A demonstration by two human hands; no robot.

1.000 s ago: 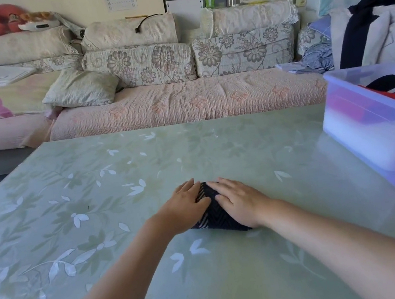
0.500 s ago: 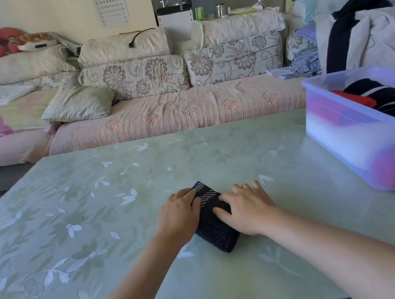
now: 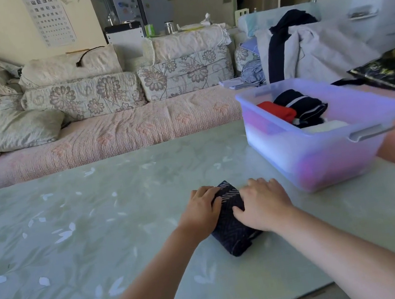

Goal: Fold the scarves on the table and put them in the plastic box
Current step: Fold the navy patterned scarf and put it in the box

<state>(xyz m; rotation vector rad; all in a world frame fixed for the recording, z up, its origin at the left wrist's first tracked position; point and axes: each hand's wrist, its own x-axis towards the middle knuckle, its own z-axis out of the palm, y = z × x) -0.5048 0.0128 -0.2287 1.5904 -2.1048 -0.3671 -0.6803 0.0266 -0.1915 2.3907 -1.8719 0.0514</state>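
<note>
A dark navy scarf (image 3: 232,231) with a pale woven pattern lies folded into a small thick packet on the green floral table (image 3: 100,229). My left hand (image 3: 200,208) grips its left side and my right hand (image 3: 262,203) presses on its right side, fingers curled over the cloth. To the right stands the translucent plastic box (image 3: 309,157). Inside it lie a red folded scarf (image 3: 278,110), a navy striped one (image 3: 301,107) and a white one (image 3: 324,126).
A pink-covered sofa (image 3: 111,137) with floral cushions runs behind the table. Clothes (image 3: 309,46) are heaped at its right end, and a dark patterned bag (image 3: 390,69) lies beyond the box. The table's near edge shows at the lower right.
My view has swung to the right and the box now sits nearer the middle. Both hands have stayed on the folded scarf, closing in on its sides.
</note>
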